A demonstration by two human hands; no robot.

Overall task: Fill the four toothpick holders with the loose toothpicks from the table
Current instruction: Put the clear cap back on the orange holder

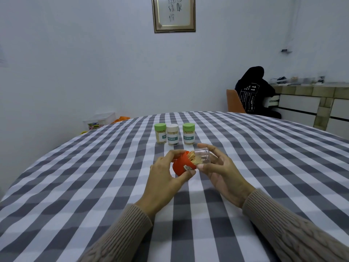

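The person sits at a counter covered with a grey and white checked cloth. Both hands are up just above it, close together.

The left hand holds an orange cap. Its thumb and fingers are curled round the cap. The right hand holds a clear jar, with its fingers bent round the jar from behind and its thumb below. The jar is tipped on its side. Its open end faces the orange cap, and the two meet there. A bunch of toothpicks sticks out of the cap into the jar. The far end of the jar looks hollow, with no sticks in it.

Further back on the counter stand three more toothpick holders in a row, all upright with their lids on. The left holder has a green lid. The middle holder has a pale cream lid and nearly touches the left one. The right holder has a green lid and stands a bit apart. All three look full of toothpicks, and each has a white and green label.

At the back of the room another person in a dark hooded top sits on an orange chair. A framed picture hangs on the wall.
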